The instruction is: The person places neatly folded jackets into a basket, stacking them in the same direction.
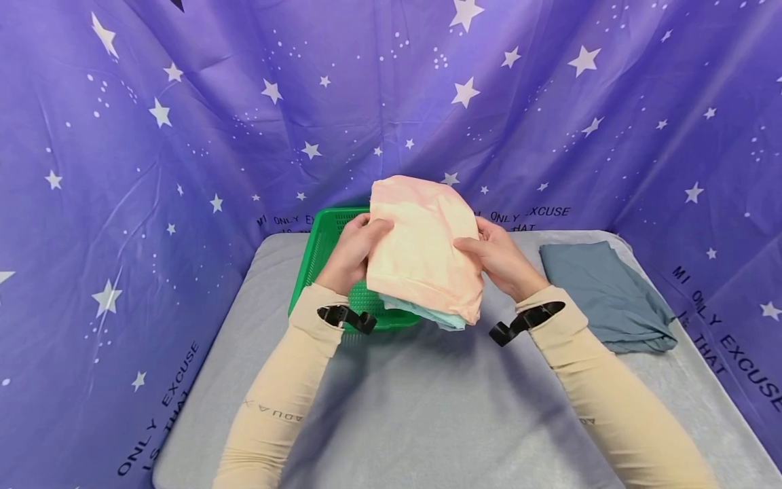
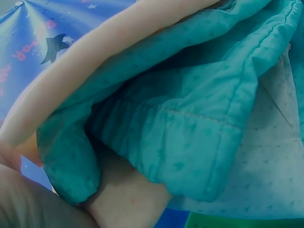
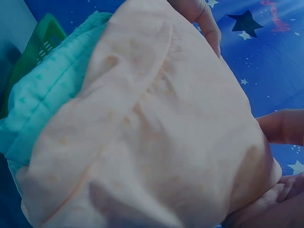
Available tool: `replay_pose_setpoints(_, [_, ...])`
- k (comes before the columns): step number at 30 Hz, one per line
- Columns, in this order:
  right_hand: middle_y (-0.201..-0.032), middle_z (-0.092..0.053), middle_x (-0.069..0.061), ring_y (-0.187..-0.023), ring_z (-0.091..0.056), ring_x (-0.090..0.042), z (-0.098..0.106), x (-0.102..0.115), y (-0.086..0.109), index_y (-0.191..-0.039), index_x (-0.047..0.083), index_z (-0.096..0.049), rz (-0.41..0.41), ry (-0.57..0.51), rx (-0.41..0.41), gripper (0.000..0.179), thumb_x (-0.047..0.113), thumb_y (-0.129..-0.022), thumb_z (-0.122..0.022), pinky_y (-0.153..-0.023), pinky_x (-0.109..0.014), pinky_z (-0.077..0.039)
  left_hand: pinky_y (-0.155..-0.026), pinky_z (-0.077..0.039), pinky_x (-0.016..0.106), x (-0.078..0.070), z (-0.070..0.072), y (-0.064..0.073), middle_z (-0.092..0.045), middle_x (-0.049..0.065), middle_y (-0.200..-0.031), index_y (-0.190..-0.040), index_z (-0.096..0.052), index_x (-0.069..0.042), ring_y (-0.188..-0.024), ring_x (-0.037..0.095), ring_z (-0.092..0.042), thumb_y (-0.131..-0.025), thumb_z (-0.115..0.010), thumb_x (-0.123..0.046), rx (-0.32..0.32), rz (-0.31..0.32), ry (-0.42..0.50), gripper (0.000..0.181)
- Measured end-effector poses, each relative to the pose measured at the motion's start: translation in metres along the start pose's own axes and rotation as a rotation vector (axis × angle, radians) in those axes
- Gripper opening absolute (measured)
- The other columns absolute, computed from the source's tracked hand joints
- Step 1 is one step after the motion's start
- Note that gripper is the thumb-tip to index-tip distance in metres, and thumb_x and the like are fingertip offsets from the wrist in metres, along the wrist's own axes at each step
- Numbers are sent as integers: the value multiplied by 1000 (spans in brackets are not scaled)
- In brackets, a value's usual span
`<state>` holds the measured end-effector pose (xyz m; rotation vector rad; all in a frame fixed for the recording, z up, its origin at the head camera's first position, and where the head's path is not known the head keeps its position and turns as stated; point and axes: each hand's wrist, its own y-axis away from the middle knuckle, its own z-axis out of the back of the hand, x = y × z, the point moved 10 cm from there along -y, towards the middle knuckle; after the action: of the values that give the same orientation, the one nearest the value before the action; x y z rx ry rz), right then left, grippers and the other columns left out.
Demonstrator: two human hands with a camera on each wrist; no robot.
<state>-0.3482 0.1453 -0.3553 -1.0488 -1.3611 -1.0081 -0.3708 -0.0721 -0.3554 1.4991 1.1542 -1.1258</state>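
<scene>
The pink cloth point(image 1: 424, 248) is up in the air, held over the right side of the basket point(image 1: 328, 224), with a teal layer point(image 1: 442, 318) hanging under its near edge. Whether the two are one piece, I can't tell. The left hand point(image 1: 354, 251) pinches one side edge and the right hand point(image 1: 497, 255) the other, thumbs on top, the other fingers mostly hidden beneath.

I'd guess it's light, soft and limp, hardly fragile, perhaps a bit slippery between the layers. The near right corner already sags, so I'd take both sides low down, all layers together.

It's nearly as wide as long; the longest line runs from far left to near right. The rounded end points away from the person, the straighter edge towards them. A grey cloth point(image 1: 605, 295) lies on the worktop point(image 1: 415, 414), well apart to the right.
</scene>
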Motion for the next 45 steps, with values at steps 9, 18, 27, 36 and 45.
replay_pose_setpoints(9, [-113, -66, 2, -93, -68, -5, -16, -4, -12, -155, 1, -35, -22, -2, 37, 58, 6, -101, -57, -77, -22, -59, -71, -59, 35, -4, 20, -3, -62, 6, -106, -133, -56, -13, -86, 19, -66, -96, -68, -27, -8, 19, -23, 41])
replay_pose_setpoints(18, [-118, -63, -4, -95, -67, -6, -31, -5, -23, -154, 1, -37, -34, -8, 52, 56, 6, -101, -56, -78, -23, -59, -70, -59, 33, -8, 37, -6, -63, 4, -104, -131, -57, -13, -84, 16, -66, -96, -69, -24, -22, 28, -9, 38])
replay_pose_setpoints(27, [-130, -58, -10, -99, -65, -8, -47, -8, -37, -155, 2, -34, -54, -32, 79, 58, 5, -101, -55, -81, -24, -58, -66, -59, 31, -10, 56, -12, -65, 1, -97, -121, -59, -12, -77, 14, -66, -96, -69, -20, -40, 40, 25, 28])
replay_pose_setpoints(36, [-126, -59, -8, -97, -64, -8, -63, -11, -50, -154, 3, -36, -76, -74, 87, 56, 4, -101, -54, -78, -24, -57, -66, -59, 30, -14, 75, -18, -65, 1, -98, -122, -58, -13, -77, 13, -66, -96, -68, -22, -68, 65, -15, 28])
replay_pose_setpoints(45, [-118, -60, -5, -94, -64, -9, -76, -21, -60, -153, 3, -37, -93, -143, 84, 56, 0, -100, -53, -76, -24, -58, -64, -59, 31, -17, 89, -20, -66, -1, -94, -124, -58, -12, -74, 14, -67, -97, -67, -22, -50, 77, -19, 30])
